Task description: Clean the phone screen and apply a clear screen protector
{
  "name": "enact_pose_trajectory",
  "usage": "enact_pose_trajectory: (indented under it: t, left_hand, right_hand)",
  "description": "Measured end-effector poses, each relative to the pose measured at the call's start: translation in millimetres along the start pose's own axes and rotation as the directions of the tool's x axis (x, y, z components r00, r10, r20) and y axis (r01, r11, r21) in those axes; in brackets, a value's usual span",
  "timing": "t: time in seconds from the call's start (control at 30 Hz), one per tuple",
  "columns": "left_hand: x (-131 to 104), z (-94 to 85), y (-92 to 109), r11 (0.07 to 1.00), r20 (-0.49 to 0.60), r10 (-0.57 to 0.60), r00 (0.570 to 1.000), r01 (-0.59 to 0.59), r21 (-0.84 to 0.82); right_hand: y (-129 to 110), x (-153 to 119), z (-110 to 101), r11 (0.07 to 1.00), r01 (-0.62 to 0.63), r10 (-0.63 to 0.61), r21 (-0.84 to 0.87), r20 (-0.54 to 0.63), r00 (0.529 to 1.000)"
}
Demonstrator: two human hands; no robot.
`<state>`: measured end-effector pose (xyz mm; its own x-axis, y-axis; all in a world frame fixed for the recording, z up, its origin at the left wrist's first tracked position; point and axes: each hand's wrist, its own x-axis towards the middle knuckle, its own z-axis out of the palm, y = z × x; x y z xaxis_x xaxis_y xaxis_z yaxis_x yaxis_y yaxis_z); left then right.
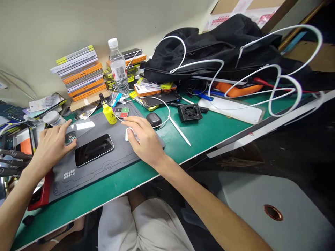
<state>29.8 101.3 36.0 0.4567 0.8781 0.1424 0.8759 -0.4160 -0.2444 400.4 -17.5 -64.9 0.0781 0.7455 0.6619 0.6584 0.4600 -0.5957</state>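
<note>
My left hand [53, 140] is at the left of the grey work mat [104, 176], thumb and index finger spread apart. Between those fingertips shows a small dark green piece [70, 137], beside a clear plastic sheet [85, 128]. A phone [94, 150] with a dark screen lies face up on the mat between my hands. My right hand [145, 141] is curled over a small white object [128, 134], with the thumb against it; most of it is hidden. A yellow bottle [109, 114] with a black tip stands behind the phone.
A water bottle [119, 69] stands before stacked boxes [83, 75]. A black earbud case [154, 120], a white stylus [180, 131] and a small black fan [190, 112] lie to the right. White cable [217, 62] loops over a black bag [199, 52]. Dark-handled tools [14, 162] crowd the left.
</note>
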Motion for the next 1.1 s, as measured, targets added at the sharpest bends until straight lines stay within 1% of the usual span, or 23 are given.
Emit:
enact_pose_trajectory:
  t: [0.07, 0.13, 0.2, 0.27, 0.33, 0.4, 0.43, 0.5, 0.6, 0.63, 0.7, 0.73, 0.8, 0.87, 0.9, 0.93, 0.97, 1.0, 1.07, 1.1]
  left_hand:
    - [-12.2, -7.2, 3.7, 1.0, -0.082, 0.015, 0.997, -0.015, -0.006]
    - [-25.2, -10.8, 4.3, 0.999, -0.16, 0.041, 0.986, -0.045, -0.022]
    - [-37.1, -9.5, 1.5, 0.993, -0.245, 0.099, 0.964, -0.111, -0.036]
    - [-46.9, -4.1, -3.5, 0.984, -0.318, 0.157, 0.935, -0.175, -0.028]
    - [-54.1, 2.6, -8.7, 0.979, -0.351, 0.19, 0.917, -0.203, -0.001]
    - [-59.0, 7.7, -12.5, 0.977, -0.375, 0.203, 0.905, -0.211, 0.02]
    - [-60.9, 9.3, -13.5, 0.975, -0.385, 0.211, 0.899, -0.219, 0.022]
    - [-63.8, 10.4, -13.8, 0.972, -0.386, 0.22, 0.896, -0.237, 0.006]
    - [-67.0, 8.8, -11.2, 0.969, -0.324, 0.215, 0.921, -0.243, -0.05]
    - [-67.9, 8.2, -10.0, 0.969, -0.296, 0.208, 0.932, -0.237, -0.067]
    - [-69.8, 7.5, -8.1, 0.969, -0.252, 0.198, 0.947, -0.227, -0.093]
    - [-70.8, 7.6, -7.6, 0.968, -0.247, 0.201, 0.948, -0.231, -0.101]
    - [-72.6, 8.7, -7.4, 0.957, -0.275, 0.235, 0.932, -0.272, -0.104]
    - [-73.4, 10.7, -8.5, 0.944, -0.323, 0.285, 0.903, -0.323, -0.068]
    - [-73.1, 11.8, -9.3, 0.937, -0.356, 0.315, 0.88, -0.348, -0.032]
    - [-72.3, 12.7, -10.1, 0.926, -0.395, 0.353, 0.848, -0.377, 0.017]
    - [-71.0, 13.4, -10.8, 0.91, -0.444, 0.397, 0.803, -0.408, 0.077]
    - [-69.3, 13.6, -11.3, 0.887, -0.493, 0.449, 0.745, -0.44, 0.142]
    - [-65.6, 12.6, -11.0, 0.829, -0.568, 0.546, 0.616, -0.495, 0.26]
    - [-63.9, 11.5, -10.3, 0.805, -0.587, 0.58, 0.565, -0.509, 0.306]
  right_hand:
    - [-0.4, -0.5, -1.1, 1.0, 0.013, -0.013, 0.008, 0.008, 1.0]
    - [-0.9, -1.7, -2.5, 0.999, 0.033, -0.034, 0.029, 0.023, 0.999]
    - [-2.6, -2.0, -5.3, 0.996, 0.05, -0.054, 0.07, 0.057, 0.997]
    - [-6.4, 0.9, -9.5, 0.988, 0.046, -0.063, 0.147, 0.108, 0.992]
    - [-12.6, 9.4, -13.4, 0.967, -0.007, -0.04, 0.256, 0.177, 0.983]
    - [-19.8, 23.6, -14.5, 0.919, -0.12, 0.02, 0.375, 0.261, 0.965]
    - [-23.2, 32.1, -13.3, 0.883, -0.192, 0.055, 0.428, 0.312, 0.948]
    - [-28.2, 49.2, -7.6, 0.796, -0.333, 0.104, 0.506, 0.428, 0.898]
    - [-30.5, 66.9, 4.5, 0.69, -0.474, 0.099, 0.547, 0.577, 0.811]
    - [-30.1, 69.6, 7.9, 0.669, -0.499, 0.091, 0.552, 0.605, 0.791]
    - [-28.5, 70.7, 12.6, 0.64, -0.53, 0.082, 0.557, 0.636, 0.767]
    - [-27.6, 70.0, 13.9, 0.635, -0.537, 0.081, 0.556, 0.643, 0.762]
    - [-26.0, 67.5, 15.0, 0.642, -0.535, 0.078, 0.549, 0.648, 0.758]
    - [-24.7, 65.6, 15.6, 0.655, -0.527, 0.073, 0.542, 0.649, 0.758]
    - [-24.1, 65.2, 15.9, 0.654, -0.53, 0.072, 0.539, 0.654, 0.753]
    - [-23.5, 65.0, 16.3, 0.648, -0.541, 0.072, 0.537, 0.663, 0.745]
    - [-22.9, 65.1, 16.7, 0.636, -0.556, 0.071, 0.535, 0.677, 0.733]
    - [-22.3, 65.3, 17.0, 0.622, -0.574, 0.067, 0.534, 0.693, 0.718]
    - [-21.1, 65.9, 17.0, 0.594, -0.601, 0.051, 0.535, 0.721, 0.691]
    - [-20.6, 66.2, 16.6, 0.584, -0.606, 0.039, 0.541, 0.726, 0.687]
